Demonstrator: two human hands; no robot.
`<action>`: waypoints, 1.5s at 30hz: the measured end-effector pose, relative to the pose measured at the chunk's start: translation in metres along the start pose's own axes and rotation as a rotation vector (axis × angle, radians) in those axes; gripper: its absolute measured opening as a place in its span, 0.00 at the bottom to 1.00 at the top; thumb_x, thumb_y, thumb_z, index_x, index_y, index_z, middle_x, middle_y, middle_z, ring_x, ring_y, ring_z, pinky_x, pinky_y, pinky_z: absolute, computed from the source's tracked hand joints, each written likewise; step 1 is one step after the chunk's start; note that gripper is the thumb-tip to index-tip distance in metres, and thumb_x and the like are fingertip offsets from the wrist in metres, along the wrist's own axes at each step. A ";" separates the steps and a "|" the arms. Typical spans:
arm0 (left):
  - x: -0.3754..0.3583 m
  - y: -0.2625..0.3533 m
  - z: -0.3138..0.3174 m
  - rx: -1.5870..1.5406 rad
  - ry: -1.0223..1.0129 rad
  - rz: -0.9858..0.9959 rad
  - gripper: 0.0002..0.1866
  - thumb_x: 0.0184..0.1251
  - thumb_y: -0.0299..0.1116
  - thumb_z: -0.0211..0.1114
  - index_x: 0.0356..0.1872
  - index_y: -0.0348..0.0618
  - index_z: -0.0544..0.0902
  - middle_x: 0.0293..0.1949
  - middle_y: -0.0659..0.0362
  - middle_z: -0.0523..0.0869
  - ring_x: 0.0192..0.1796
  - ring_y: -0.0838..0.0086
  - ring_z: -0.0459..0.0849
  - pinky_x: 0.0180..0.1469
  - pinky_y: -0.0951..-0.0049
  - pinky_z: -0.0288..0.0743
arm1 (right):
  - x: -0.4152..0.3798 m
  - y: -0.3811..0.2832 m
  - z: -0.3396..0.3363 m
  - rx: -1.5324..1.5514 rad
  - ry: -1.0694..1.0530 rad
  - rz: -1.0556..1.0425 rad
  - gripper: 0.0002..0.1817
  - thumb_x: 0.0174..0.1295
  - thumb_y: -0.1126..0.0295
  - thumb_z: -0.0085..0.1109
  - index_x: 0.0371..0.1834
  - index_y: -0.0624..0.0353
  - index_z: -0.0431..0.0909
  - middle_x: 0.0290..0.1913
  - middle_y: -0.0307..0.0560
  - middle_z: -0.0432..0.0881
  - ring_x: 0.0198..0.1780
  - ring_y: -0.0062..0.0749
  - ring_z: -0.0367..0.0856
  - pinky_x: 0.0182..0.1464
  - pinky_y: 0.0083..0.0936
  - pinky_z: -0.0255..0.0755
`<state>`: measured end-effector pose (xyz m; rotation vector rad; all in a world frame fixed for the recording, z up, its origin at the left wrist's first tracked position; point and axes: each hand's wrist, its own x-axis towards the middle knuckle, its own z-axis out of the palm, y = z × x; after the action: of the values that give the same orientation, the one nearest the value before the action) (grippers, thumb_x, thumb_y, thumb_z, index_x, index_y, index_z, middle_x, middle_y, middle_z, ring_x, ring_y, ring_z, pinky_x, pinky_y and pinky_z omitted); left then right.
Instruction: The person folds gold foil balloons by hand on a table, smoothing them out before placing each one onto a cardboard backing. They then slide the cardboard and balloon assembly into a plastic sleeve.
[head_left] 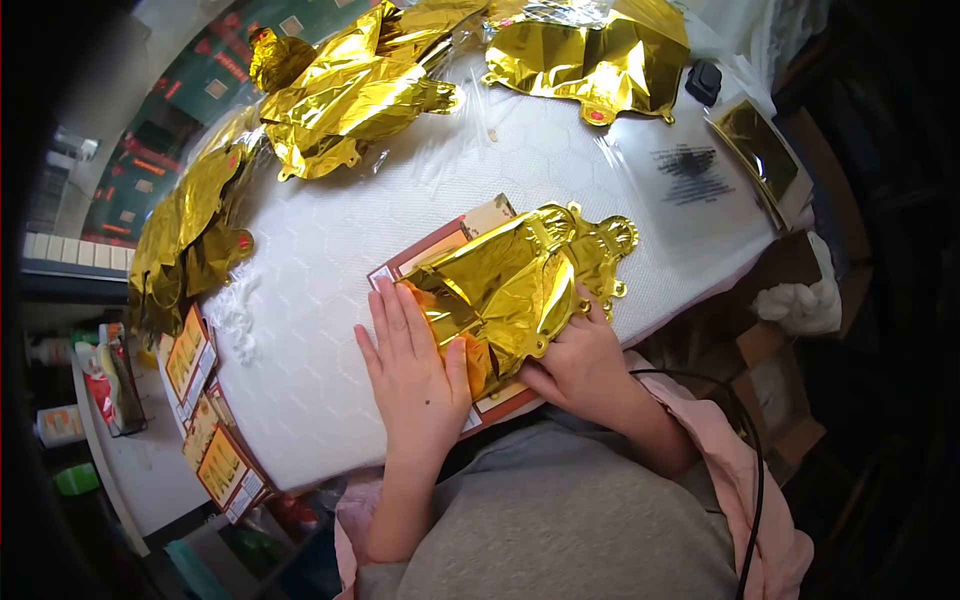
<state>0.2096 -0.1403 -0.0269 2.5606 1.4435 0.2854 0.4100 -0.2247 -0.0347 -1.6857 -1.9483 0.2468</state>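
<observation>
left: 2 white bottles [60, 425], 1 green object [76, 480] | far right: 1 small black object [703, 83] | right: crumpled white bundle [798, 300] near cardboard box [802, 438]

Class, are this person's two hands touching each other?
Apart. The head view shows the left hand and the right hand with gold foil visible between them.

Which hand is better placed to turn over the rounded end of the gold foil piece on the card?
Probably the right hand: its fingers are at the gold foil piece's near edge, closer to the rounded end. The left hand lies flat at the opposite end.
</observation>
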 end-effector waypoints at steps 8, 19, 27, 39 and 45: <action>0.000 0.000 -0.001 0.029 -0.004 0.019 0.43 0.79 0.46 0.58 0.86 0.33 0.54 0.88 0.42 0.52 0.89 0.48 0.50 0.85 0.37 0.38 | -0.003 -0.001 0.001 -0.006 -0.029 0.022 0.27 0.60 0.58 0.72 0.63 0.51 0.85 0.59 0.51 0.86 0.66 0.50 0.82 0.82 0.60 0.53; 0.000 0.000 -0.002 0.025 0.018 0.013 0.42 0.79 0.46 0.58 0.86 0.37 0.56 0.88 0.50 0.54 0.89 0.51 0.50 0.85 0.38 0.39 | -0.002 0.001 0.006 -0.137 0.019 -0.075 0.28 0.60 0.54 0.72 0.63 0.51 0.85 0.64 0.50 0.84 0.70 0.50 0.79 0.85 0.65 0.45; 0.000 -0.001 0.001 0.025 0.028 0.012 0.41 0.80 0.43 0.57 0.87 0.39 0.55 0.88 0.50 0.54 0.89 0.52 0.50 0.86 0.40 0.38 | -0.009 0.001 -0.016 -0.068 -0.062 -0.146 0.37 0.57 0.34 0.72 0.58 0.53 0.87 0.63 0.50 0.85 0.67 0.50 0.82 0.85 0.69 0.43; -0.001 -0.005 0.004 0.030 0.055 0.032 0.38 0.82 0.42 0.55 0.87 0.41 0.56 0.88 0.51 0.55 0.89 0.53 0.49 0.86 0.42 0.37 | -0.064 0.000 -0.104 -0.117 -0.154 0.022 0.24 0.62 0.70 0.66 0.64 0.52 0.87 0.69 0.53 0.84 0.74 0.50 0.80 0.82 0.60 0.57; -0.001 -0.004 0.004 0.044 0.061 0.027 0.38 0.83 0.44 0.55 0.87 0.41 0.57 0.88 0.53 0.56 0.89 0.54 0.50 0.87 0.42 0.38 | -0.109 0.019 -0.140 0.026 0.481 0.270 0.19 0.77 0.67 0.58 0.63 0.67 0.85 0.68 0.56 0.86 0.67 0.45 0.86 0.76 0.41 0.68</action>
<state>0.2065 -0.1393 -0.0317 2.6300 1.4521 0.3421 0.5051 -0.3546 0.0425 -1.7899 -1.3649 -0.0366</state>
